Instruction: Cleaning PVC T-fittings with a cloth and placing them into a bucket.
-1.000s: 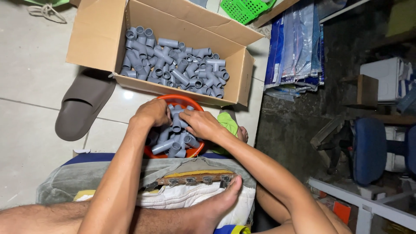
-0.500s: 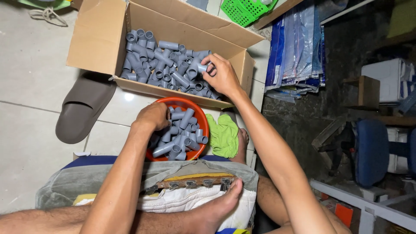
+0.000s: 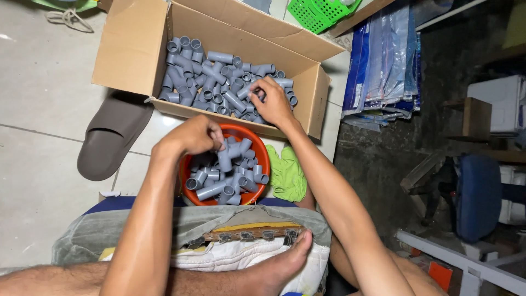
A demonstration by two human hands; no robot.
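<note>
So a second ago we had both hands down in the orange bowl [image 3: 189, 170], fiddling with the grey pipe fittings in it. Now our right hand [image 3: 272, 101] has gone up into the cardboard box [image 3: 129, 55] and sits on the heap of loose fittings [image 3: 219, 82] near the box's right end. Fingers are curled down into the pile, closed around a fitting as far as we can tell, though the piece itself is mostly hidden under the knuckles.

Our left hand [image 3: 194, 134] hasn't really gone anywhere. It hangs over the rim of the bowl, fingers pinched on the top of one upright grey fitting [image 3: 224, 159] that pokes up out of the rest.

Reads to us like one piece parked in the bowl while the other hand digs out its mate from the box, so we're mid-cycle, not near done. The box is packed and the bowl is roughly full too.

Around us: a brown slipper [image 3: 109, 140] on the floor tiles left of the box, a green rag [image 3: 287, 175] just beside the bowl.
</note>
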